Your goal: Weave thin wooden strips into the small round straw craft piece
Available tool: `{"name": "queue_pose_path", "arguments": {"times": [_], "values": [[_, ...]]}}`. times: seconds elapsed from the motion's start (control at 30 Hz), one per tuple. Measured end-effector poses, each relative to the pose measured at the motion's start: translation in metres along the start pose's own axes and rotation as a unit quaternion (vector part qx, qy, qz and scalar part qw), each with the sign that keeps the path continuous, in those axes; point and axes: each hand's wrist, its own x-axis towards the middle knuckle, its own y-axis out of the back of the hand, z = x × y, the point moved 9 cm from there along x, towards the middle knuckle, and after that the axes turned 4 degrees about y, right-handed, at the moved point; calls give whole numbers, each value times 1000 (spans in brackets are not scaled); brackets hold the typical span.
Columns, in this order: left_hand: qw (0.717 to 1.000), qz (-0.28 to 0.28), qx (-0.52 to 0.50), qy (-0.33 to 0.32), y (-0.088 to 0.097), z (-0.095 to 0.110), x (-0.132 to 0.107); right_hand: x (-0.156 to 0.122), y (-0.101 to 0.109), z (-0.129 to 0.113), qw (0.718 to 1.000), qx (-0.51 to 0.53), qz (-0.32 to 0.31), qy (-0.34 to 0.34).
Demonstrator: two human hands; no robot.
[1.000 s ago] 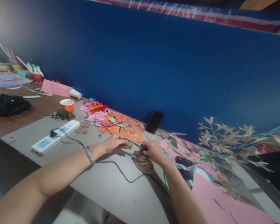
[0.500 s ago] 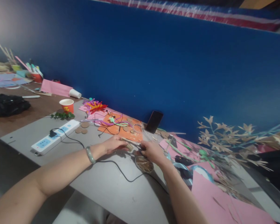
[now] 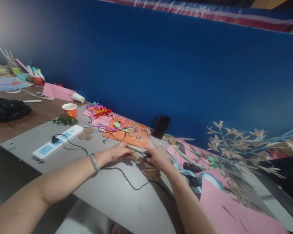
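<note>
My left hand (image 3: pixel 119 151) rests low on the grey table (image 3: pixel 107 191), fingers pinched on a small tan piece (image 3: pixel 136 155) near its fingertips. My right hand (image 3: pixel 157 158) is closed around a thin dark tool (image 3: pixel 141 150) whose tip reaches toward the tan piece. Just below my right hand sits a small round dish (image 3: pixel 150 171) filled with brownish bits. A black cable (image 3: pixel 127 178) runs under my left wrist, which wears a green bangle (image 3: pixel 94 161).
A white power strip (image 3: pixel 57 143), red paper cup (image 3: pixel 70 110), orange sheet (image 3: pixel 127 135) with pipe cleaners, a leaning black phone (image 3: pixel 161 126), pink paper (image 3: pixel 224 208) and dried branches (image 3: pixel 239 146) lie about. A blue partition (image 3: pixel 161 65) backs the table.
Both hands have shifted slightly left and closer together. The tool's tip has come down nearer the tan piece.
</note>
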Motion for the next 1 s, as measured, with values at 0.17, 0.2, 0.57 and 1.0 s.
{"name": "queue_pose_path", "arguments": {"times": [0.17,0.2,0.57,1.0], "values": [[1000,3,-8,9,5,-5,4,0,-2,1,1000,-17,-5,-14],[1000,2,-10,9,5,-5,4,0,-2,1,1000,-19,-6,-16],[1000,-17,-13,-1,-2,-2,1,0,-1,-4,1000,-15,-11,-13],[999,-32,-7,7,-4,-6,3,1,-3,-6,1000,-7,-24,-8]]}}
